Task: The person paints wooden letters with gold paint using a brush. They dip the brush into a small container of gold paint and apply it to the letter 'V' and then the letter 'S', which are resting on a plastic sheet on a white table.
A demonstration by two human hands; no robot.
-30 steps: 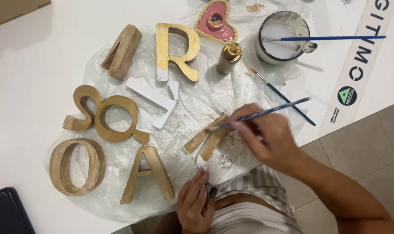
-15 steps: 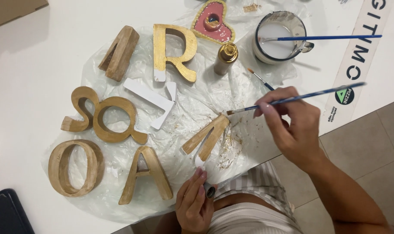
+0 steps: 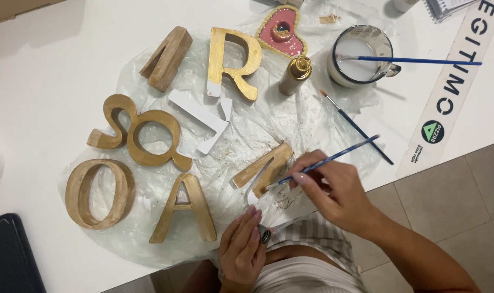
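Observation:
My right hand [image 3: 334,191] grips a thin blue paintbrush [image 3: 334,158] with its tip against a small gold-painted wooden letter [image 3: 264,168] lying on a clear plastic sheet [image 3: 312,122]. My left hand [image 3: 242,245] rests at the table's near edge, fingertips on the plastic just below that letter, holding nothing. Around them lie other gold wooden letters: an A shape [image 3: 184,209], an O shape [image 3: 99,192], joined curly letters [image 3: 138,135], an R shape [image 3: 233,62] and a tilted one [image 3: 166,58].
A white unpainted letter [image 3: 199,119] lies mid-sheet. At the back stand a small gold paint bottle [image 3: 296,75], a pink heart piece [image 3: 282,31] and a cup of white liquid [image 3: 358,57] with a brush across it. Another brush [image 3: 355,126] lies nearby. A dark object [image 3: 11,255] sits bottom left.
My right hand had lifted the brush to the right, away from the small letter; now it is back down with the tip on the letter. The left hand has stayed put.

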